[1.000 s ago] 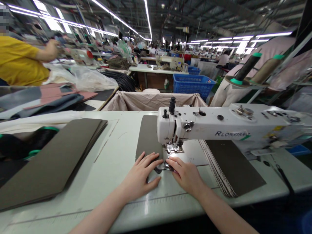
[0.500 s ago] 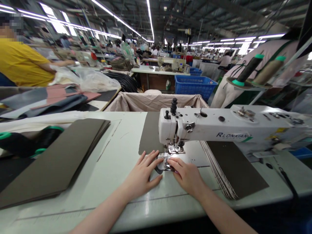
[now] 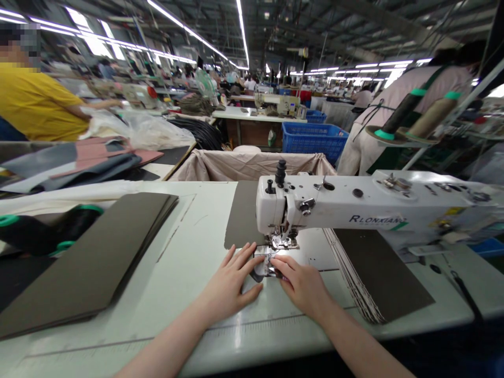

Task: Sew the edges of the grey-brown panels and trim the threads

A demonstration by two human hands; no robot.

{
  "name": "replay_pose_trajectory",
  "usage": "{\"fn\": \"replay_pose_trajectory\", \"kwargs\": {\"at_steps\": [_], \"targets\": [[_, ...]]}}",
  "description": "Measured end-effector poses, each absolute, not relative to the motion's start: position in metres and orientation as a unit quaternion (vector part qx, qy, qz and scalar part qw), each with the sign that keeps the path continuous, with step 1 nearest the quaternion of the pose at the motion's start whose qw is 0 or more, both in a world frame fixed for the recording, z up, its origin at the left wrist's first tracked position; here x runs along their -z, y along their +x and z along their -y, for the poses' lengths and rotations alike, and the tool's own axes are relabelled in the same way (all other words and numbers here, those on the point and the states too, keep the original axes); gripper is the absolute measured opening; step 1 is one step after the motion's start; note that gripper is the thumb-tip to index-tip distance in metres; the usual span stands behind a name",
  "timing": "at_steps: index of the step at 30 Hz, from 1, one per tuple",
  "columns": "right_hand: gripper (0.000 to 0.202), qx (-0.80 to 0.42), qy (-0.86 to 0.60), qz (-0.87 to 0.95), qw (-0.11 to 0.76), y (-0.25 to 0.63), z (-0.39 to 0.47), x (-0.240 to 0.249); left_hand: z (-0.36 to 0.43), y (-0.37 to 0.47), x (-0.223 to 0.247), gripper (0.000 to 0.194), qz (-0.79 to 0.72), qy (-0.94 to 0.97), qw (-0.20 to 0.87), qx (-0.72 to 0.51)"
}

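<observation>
My left hand (image 3: pixel 228 286) lies with its fingers spread on the table, its fingertips beside the metal bed (image 3: pixel 264 265) of the sewing machine (image 3: pixel 334 202). Close by, my right hand (image 3: pixel 305 286) has its fingers bent and closed at the same bed, just in front of the presser foot (image 3: pixel 284 241). A small dark reddish bit shows under these fingers, and whatever they grip is hidden. Behind my left fingertips, a dark olive panel (image 3: pixel 243 218) lies flat, reaching up to the needle area.
Left on the table sits a stack of olive panels (image 3: pixel 90 257), near black thread cones (image 3: pixel 29 233). Another stack (image 3: pixel 381 270) lies right, below the machine arm. Beyond the table are a cloth-lined bin (image 3: pixel 252 164) and a blue basket (image 3: pixel 313 140). Co-workers stand on both sides.
Both my hands stay in nearly the same place. The co-worker at the right has shifted a little to the left.
</observation>
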State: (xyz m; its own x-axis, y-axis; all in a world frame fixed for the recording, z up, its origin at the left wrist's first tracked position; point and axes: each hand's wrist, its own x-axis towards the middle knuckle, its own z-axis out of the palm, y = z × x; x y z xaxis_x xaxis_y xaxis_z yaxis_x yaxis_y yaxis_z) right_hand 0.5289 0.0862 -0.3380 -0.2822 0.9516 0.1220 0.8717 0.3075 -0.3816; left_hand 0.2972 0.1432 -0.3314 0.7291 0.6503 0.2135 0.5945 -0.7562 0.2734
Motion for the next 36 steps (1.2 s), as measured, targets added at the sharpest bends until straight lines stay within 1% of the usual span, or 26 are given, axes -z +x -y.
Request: {"fn": "replay_pose_trajectory", "kwargs": {"at_steps": [5,18,28,32,34,36], "targets": [[0.051,-0.125,-0.571,0.792,0.176,0.529,-0.085,0.337,-0.143,0.298,0.329,0.058,-0.345,0.924,0.095,-0.133],[0.049,-0.121,-0.574,0.791,0.177,0.529,-0.085,0.332,-0.141,0.297,0.329,0.056,-0.351,0.921,0.092,-0.140],[0.045,-0.125,-0.572,0.787,0.192,0.529,-0.083,0.332,-0.142,0.297,0.338,0.063,-0.353,0.919,0.077,-0.159],[0.044,-0.126,-0.574,0.785,0.194,0.529,-0.082,0.330,-0.143,0.300,0.335,0.072,-0.376,0.913,0.037,-0.155],[0.042,-0.124,-0.578,0.783,0.194,0.529,-0.080,0.329,-0.145,0.299,0.330,0.069,-0.424,0.895,-0.002,-0.140],[0.041,-0.123,-0.580,0.781,0.196,0.529,-0.080,0.328,-0.147,0.295,0.324,0.061,-0.487,0.864,-0.036,-0.128]]}}
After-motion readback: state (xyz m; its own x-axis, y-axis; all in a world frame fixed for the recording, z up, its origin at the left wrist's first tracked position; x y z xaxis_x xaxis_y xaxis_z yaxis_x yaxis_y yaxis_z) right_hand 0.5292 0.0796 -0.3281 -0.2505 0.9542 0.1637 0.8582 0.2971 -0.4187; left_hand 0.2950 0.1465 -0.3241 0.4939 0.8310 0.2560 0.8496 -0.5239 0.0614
